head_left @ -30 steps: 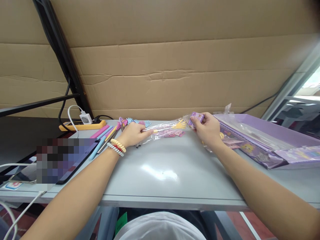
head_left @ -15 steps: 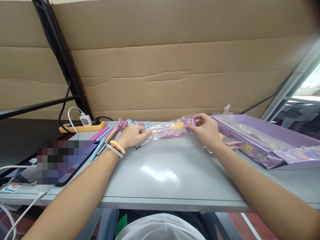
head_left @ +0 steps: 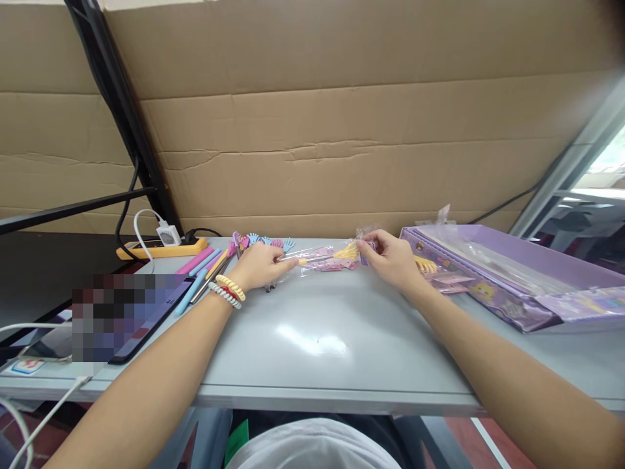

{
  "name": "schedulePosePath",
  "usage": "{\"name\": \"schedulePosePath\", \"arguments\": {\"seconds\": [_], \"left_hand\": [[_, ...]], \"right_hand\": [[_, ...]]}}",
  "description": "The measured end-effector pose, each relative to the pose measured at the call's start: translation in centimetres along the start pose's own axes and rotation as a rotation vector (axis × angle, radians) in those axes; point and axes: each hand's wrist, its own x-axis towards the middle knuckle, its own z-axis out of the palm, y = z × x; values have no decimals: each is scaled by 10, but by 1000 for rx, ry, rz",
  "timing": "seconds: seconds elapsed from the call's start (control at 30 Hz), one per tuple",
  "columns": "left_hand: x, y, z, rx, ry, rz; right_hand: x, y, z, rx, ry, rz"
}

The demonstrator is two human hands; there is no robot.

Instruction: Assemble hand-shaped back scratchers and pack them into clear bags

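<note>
A back scratcher point(head_left: 318, 259) with a metal rod and a yellow hand-shaped head lies level between my hands, a clear plastic sleeve around it. My left hand point(head_left: 261, 266), with beaded bands at its wrist, is closed on the handle end. My right hand point(head_left: 390, 256) pinches the other end, at a small purple card point(head_left: 366, 254) beside the yellow head. Its fingertips partly cover the card. Behind my left hand lie more back scratchers point(head_left: 266, 241) with blue, pink and purple hand-shaped heads. Pink cards point(head_left: 347, 264) lie under the sleeve.
At the right stands an open purple box point(head_left: 488, 286) with plastic sleeves in it; a yellow-headed piece point(head_left: 426, 264) and pink cards lie by its near side. On the left are a tablet point(head_left: 151, 319), coloured handles point(head_left: 195, 283), a yellow power strip point(head_left: 166, 249) and white cables.
My right hand has moved slightly left and down, and the yellow head has come lower and closer to the table. My left hand stays nearly in place.
</note>
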Motion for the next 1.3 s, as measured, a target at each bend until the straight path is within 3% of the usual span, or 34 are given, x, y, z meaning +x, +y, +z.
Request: {"name": "schedulePosePath", "arguments": {"seconds": [0.13, 0.4, 0.63, 0.83, 1.3], "left_hand": [[0, 1, 0, 5, -6, -3], [-1, 1, -1, 7, -10, 11], [-1, 6, -3, -10, -44, 1], [-2, 8, -4, -17, -82, 26], [-2, 5, -3, 1, -106, 11]], "right_hand": [[0, 2, 0, -43, 69, 0], [2, 6, 1, -89, 18, 5], [2, 6, -1, -63, 77, 51], [1, 7, -3, 0, -21, -35], [0, 5, -3, -26, -47, -71]]}}
